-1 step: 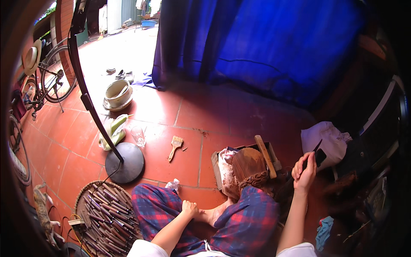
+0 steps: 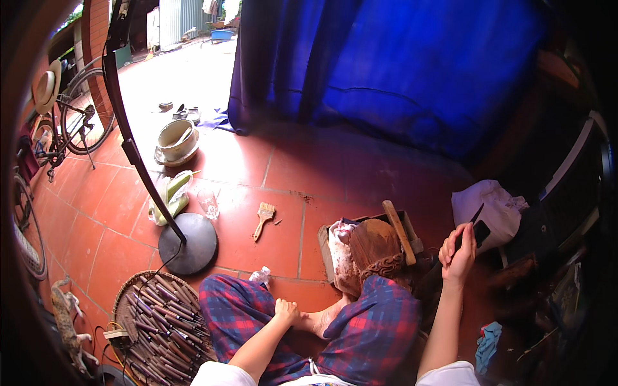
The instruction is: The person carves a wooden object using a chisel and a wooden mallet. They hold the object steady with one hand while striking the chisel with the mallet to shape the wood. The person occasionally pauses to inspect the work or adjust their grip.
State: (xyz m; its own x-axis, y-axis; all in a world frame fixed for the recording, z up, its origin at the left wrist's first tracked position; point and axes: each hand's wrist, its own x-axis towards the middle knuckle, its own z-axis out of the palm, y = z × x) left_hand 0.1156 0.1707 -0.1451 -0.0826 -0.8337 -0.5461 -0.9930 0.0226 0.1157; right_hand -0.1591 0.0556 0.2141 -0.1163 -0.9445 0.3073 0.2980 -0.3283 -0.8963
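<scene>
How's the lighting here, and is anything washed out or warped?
Head view: ground outside washes out white; head view: blue curtain glows, floor beside it shadowed; head view: clutter beyond the right hand sinks into darkness; head view: straight edges bend near the rim.

Left grip [image 2: 286, 311] lies at the ankle [image 2: 311, 323], right grip [image 2: 458, 251] raised, curled.

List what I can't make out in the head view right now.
Tool: grip hidden by the right hand, head view.
Black shape beside it: too dark to identify, head view.
Carving: lower part hidden by the knee, head view.
Basket: right side partly hidden by the leg, head view.
</scene>
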